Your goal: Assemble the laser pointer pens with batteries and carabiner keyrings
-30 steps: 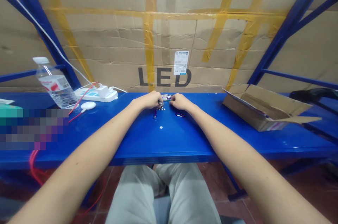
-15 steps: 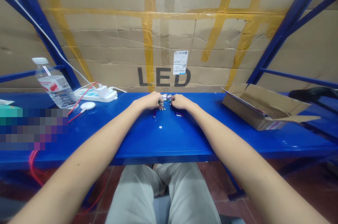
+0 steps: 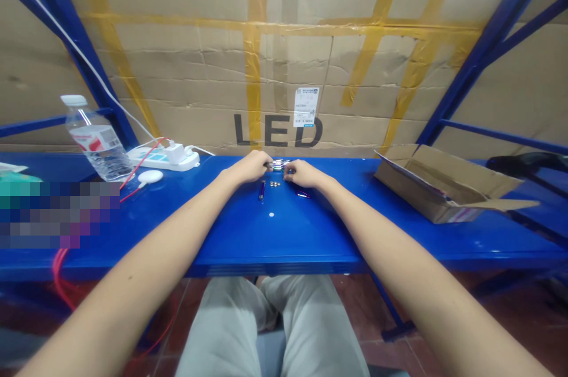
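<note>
My left hand [image 3: 254, 166] rests at the back of the table, fingers curled at the left end of a row of small shiny cylinders [image 3: 278, 164]. At the row's right end is my right hand [image 3: 302, 173], its fingertips drawn together. What either hand grips is too small to make out. Just in front lie several small round metal pieces [image 3: 274, 184], like button cells. A slim purple tube [image 3: 261, 190] lies near my left hand, and a purple piece [image 3: 303, 194] below my right. Closer to me is a small white disc [image 3: 271, 215].
A cardboard box [image 3: 437, 187] with raised flaps stands right on the blue table [image 3: 275, 247]. At left are a water bottle [image 3: 98, 146], a white power strip [image 3: 166, 158], a round white charger [image 3: 151, 176] and red cable [image 3: 57, 273]. A large carton [image 3: 195, 81] stands behind.
My left hand has moved slightly back and up from the round metal pieces, which now show fully. My right hand has shifted only a little.
</note>
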Demonstrator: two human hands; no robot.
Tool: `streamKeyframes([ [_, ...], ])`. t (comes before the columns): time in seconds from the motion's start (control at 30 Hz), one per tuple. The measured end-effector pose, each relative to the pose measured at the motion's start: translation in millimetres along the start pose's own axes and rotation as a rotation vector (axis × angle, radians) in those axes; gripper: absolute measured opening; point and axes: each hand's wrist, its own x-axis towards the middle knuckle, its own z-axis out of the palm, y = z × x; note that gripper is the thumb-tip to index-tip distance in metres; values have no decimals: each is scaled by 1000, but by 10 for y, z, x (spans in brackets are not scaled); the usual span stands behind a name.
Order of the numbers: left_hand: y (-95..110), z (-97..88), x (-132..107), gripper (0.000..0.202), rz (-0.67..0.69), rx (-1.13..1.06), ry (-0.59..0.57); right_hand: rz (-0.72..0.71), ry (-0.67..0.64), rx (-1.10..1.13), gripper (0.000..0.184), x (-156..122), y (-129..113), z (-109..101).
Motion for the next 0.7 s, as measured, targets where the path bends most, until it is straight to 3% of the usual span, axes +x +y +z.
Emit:
streamKeyframes([
  [0.2, -94, -33, -118, 34, -161, 63, 108, -83, 1, 43, 15, 7, -92, 53],
  [0.4, -141, -12, -155, 34, -316, -50, 106, -95, -10, 75, 14, 2, -83, 59],
  [0.57, -133, -19, -144, 24, -316, -65, 87, -97, -11, 110, 14, -20, -97, 36],
  [0.7, -132, -30, -202, 19, -286, 9, 101, -44, 77, 189, 20, -29, -31, -18],
])
